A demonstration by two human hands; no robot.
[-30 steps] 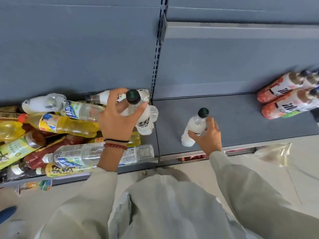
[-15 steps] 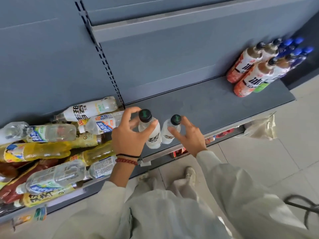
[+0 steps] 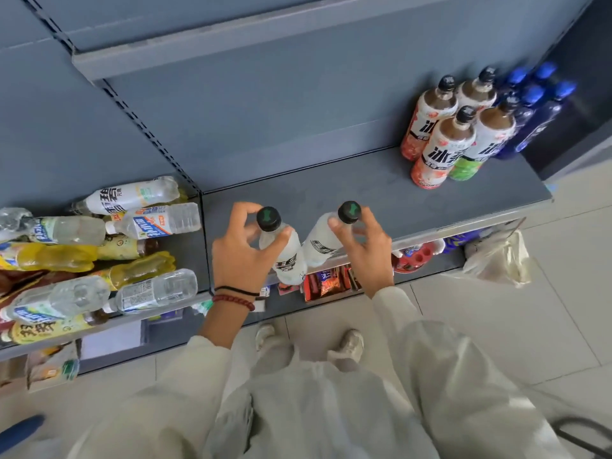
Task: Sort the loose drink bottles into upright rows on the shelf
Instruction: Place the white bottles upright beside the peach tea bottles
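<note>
Holding two bottles, one per hand. Left hand (image 3: 243,256) is curled round the shoulder of the left white bottle (image 3: 289,261), just under its black cap. Right hand (image 3: 366,248) pinches the right white bottle (image 3: 319,243) the same way, fingers round the neck. Both bottles hang tilted over the front edge of the shelf (image 3: 331,180), right bay, bases leaning toward each other. I cannot tell whether either base touches the shelf.

Handling (judgement): sealed plastic, full of pale liquid, so moderately heavy and fairly stiff. The printed sleeve looks smooth and likely slippery. The shoulder under the cap gives the safest hold, since the flare stops the bottle sliding down. Not fragile, though a tall narrow body would tip easily if set down crooked.

Counts:
- white bottles in hand: 2
- tea bottles (image 3: 443,150), upright at the right end of the shelf: 4, standing two by two
- blue-capped bottles (image 3: 533,120), upright behind them: 4 caps visible
- loose heap (image 3: 99,260), lying flat in the left bay: at least 10, clear, yellow and brown mixed; overlaps hide the exact number.
</note>
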